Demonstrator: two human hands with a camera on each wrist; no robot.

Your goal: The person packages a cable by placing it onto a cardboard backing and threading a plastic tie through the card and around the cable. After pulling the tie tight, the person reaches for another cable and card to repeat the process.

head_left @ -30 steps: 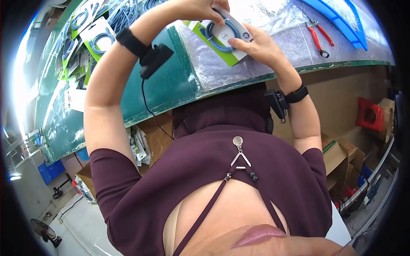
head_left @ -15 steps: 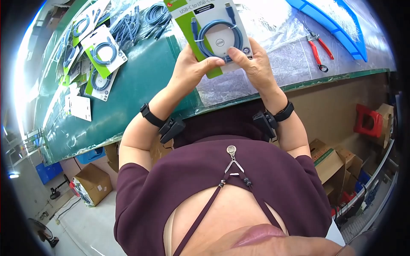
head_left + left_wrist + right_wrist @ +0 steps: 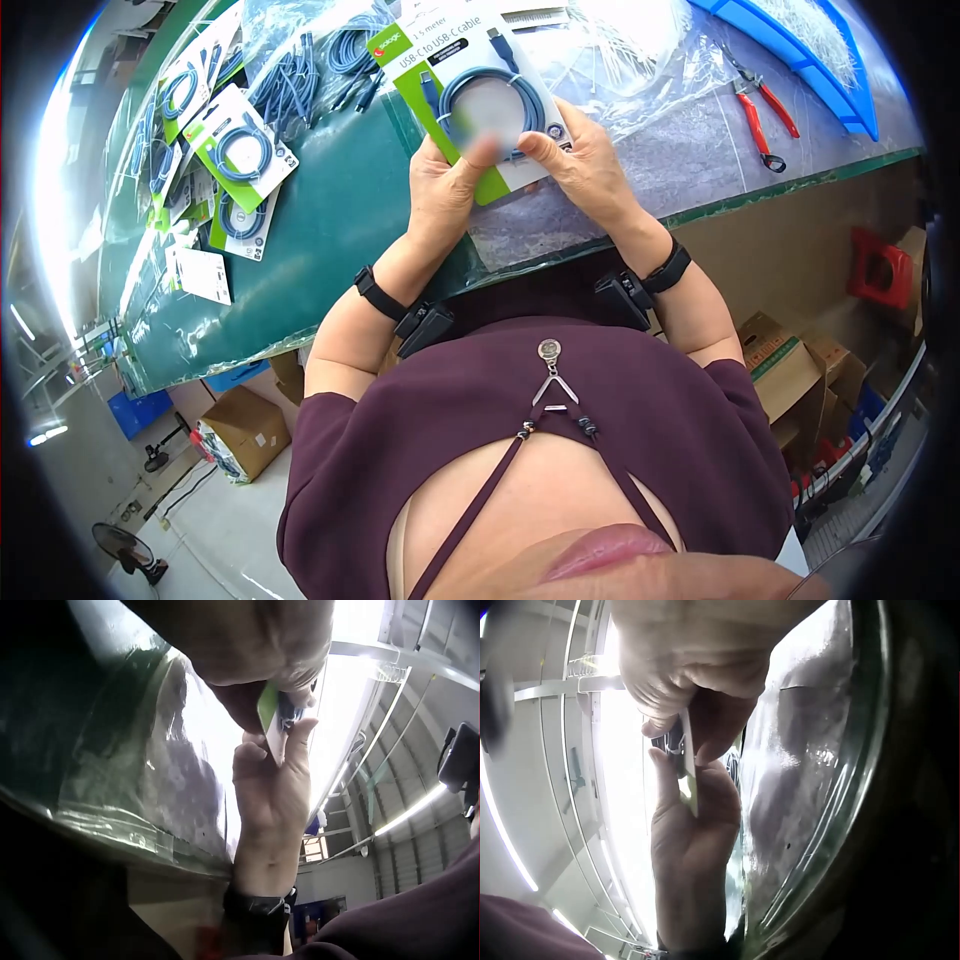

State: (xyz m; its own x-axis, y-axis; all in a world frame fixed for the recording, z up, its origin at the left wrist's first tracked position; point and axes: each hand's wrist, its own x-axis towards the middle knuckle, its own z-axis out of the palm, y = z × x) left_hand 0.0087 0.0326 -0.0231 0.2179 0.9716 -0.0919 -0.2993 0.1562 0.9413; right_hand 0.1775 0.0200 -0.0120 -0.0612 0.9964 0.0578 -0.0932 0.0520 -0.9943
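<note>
A carded USB-C cable pack [image 3: 415, 85], green and white with a coiled blue cable on its front, is held up over the table's near side in the head view. My left hand [image 3: 443, 190] grips its lower left edge, thumb on the front and fingers behind. On the lower right edge, my right hand [image 3: 592, 172] pinches the card the same way, its thumb beside the coil. Both wrist views show the card edge-on between the hands, a green edge [image 3: 267, 705] in the left one. The fingers behind the card are mostly hidden in the head view.
Several carded cable packs [image 3: 240, 150] are heaped at the left of the green table [image 3: 330, 215]. Loose blue cables [image 3: 285, 85] lie behind them. Red-handled pliers [image 3: 765, 115] rest at the right, near a blue tray [image 3: 800, 55]. A cardboard box [image 3: 245, 430] stands on the floor.
The left hand has come down from the pack's top to its lower left edge. The pack has turned front-up toward the head camera and moved slightly left and nearer.
</note>
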